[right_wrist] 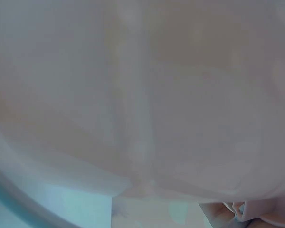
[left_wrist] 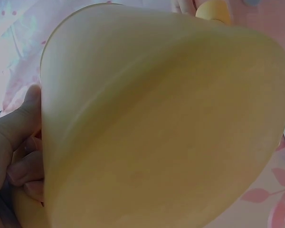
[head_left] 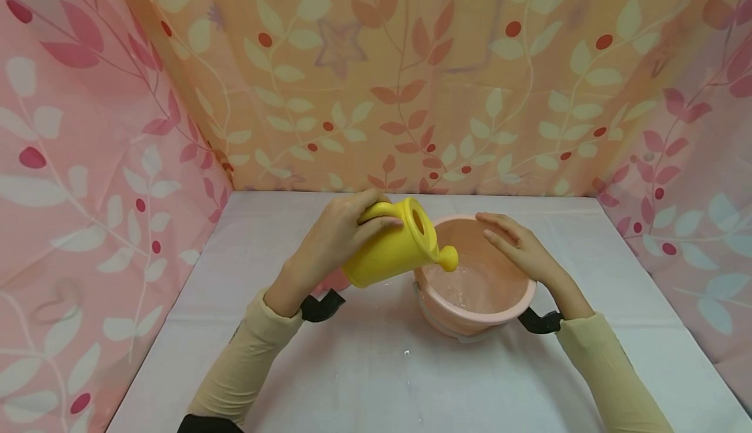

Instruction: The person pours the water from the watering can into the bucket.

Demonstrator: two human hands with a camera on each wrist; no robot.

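Note:
My left hand [head_left: 346, 221] grips the handle of a yellow toy watering can [head_left: 384, 253], held up left of a pink bucket [head_left: 476, 317]. The can leans right, its round spout head over the bucket's left rim. Its large base fills most of the left wrist view, with curled fingers [left_wrist: 26, 168] at the handle. My right hand [head_left: 523, 250] holds the bucket's far right rim, fingers lying along it and one digit reaching inside. Wet, shiny spots show on the bucket's inner floor. The bucket's blurred wall [right_wrist: 204, 118] takes up the right wrist view.
A pink object [head_left: 336, 281] is partly hidden behind the can and left wrist. Water drops [head_left: 407, 352] lie on the white-covered table [head_left: 352, 381] in front of the bucket. Patterned cloth walls [head_left: 405, 93] close off the back and both sides.

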